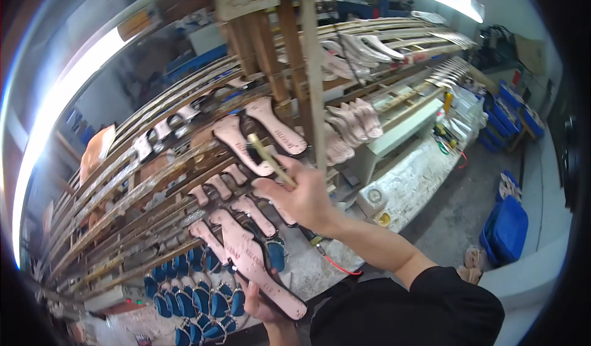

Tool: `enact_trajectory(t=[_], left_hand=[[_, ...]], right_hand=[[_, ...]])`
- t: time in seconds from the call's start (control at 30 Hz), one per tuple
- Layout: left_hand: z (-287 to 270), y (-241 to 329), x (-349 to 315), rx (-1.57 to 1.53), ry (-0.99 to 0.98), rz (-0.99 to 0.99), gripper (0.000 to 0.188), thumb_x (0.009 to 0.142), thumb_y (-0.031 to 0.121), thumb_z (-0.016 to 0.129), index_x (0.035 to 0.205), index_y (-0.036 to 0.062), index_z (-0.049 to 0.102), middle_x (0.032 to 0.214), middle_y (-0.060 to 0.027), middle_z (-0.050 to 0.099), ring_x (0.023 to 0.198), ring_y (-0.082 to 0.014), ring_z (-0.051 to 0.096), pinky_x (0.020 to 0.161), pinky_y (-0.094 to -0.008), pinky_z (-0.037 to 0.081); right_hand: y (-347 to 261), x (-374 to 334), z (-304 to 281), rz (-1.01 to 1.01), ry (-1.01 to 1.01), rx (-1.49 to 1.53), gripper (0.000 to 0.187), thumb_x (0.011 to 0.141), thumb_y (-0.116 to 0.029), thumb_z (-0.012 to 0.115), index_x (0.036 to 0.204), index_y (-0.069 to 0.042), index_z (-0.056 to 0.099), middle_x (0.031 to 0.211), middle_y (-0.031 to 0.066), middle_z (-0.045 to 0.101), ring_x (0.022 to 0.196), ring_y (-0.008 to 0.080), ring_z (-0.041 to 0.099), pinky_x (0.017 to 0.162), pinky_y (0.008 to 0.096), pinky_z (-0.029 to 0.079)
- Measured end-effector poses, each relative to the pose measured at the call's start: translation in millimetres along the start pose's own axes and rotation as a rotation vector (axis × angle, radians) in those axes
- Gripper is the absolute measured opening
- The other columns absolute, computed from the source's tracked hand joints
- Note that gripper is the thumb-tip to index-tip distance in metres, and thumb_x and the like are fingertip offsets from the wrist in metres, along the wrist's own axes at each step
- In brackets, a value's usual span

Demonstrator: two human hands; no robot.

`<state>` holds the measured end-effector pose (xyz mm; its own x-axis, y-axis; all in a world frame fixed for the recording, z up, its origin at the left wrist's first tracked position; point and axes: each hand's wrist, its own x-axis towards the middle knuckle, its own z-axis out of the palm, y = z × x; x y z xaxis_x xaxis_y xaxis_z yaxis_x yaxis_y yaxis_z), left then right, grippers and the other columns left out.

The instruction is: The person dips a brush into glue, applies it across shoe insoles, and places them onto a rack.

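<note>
Near the bottom, my left hand [260, 304] is closed on a pink insole [255, 263] with dark edges and printed marks, held at a slant. My right hand [301, 192] is higher up, over the slatted rack, with its fingers closed round a flat yellowish stick [271, 160]. The stick points up and left, its upper end in front of another pink insole [231, 134] on the rack. Whether that end touches it, I cannot tell. A third large insole [277, 124] lies just right of that one, and smaller pink pieces [253, 215] rest on lower slats.
Blue sandals [197, 300] with beaded straps stand in rows at lower left. A wooden post [313, 81] rises beside the rack, with pale soles [357, 121] behind it. A stained white worktable [412, 183] runs off to the right, and blue bins [506, 226] stand on the floor.
</note>
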<state>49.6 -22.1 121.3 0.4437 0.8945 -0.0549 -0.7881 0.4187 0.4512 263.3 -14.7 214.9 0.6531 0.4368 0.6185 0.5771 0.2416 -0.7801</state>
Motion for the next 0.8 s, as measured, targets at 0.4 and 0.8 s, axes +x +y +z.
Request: enact_trajectory(t=[0.4, 0.8], left_hand=[[-68.1, -47.0, 2.9, 0.302, -0.092, -0.449, 0.066, 0.083, 0.021, 0.06, 0.141, -0.0055, 0.046, 0.132, -0.0212, 0.06, 0.116, -0.0315, 0.062, 0.099, -0.0424, 0.053], [29.6, -94.7, -35.5, 0.567, -0.211, -0.506, 0.12, 0.051, 0.009, 0.073, 0.159, -0.0088, 0.023, 0.153, -0.026, 0.044, 0.14, -0.0386, 0.049, 0.121, -0.0441, 0.033]], right_hand=[[-6.0, -26.4, -22.8, -0.048, 0.035, -0.115, 0.062, 0.093, -0.036, 0.075, 0.135, 0.005, 0.054, 0.064, 0.0102, 0.061, 0.057, 0.0253, 0.063, 0.055, 0.0413, 0.042], [15.9, -88.9, -230.6, -0.104, -0.66, -0.532, 0.026, 0.087, -0.005, 0.073, 0.112, -0.009, 0.076, 0.074, 0.0098, 0.066, 0.06, 0.0248, 0.066, 0.051, 0.0342, 0.05]])
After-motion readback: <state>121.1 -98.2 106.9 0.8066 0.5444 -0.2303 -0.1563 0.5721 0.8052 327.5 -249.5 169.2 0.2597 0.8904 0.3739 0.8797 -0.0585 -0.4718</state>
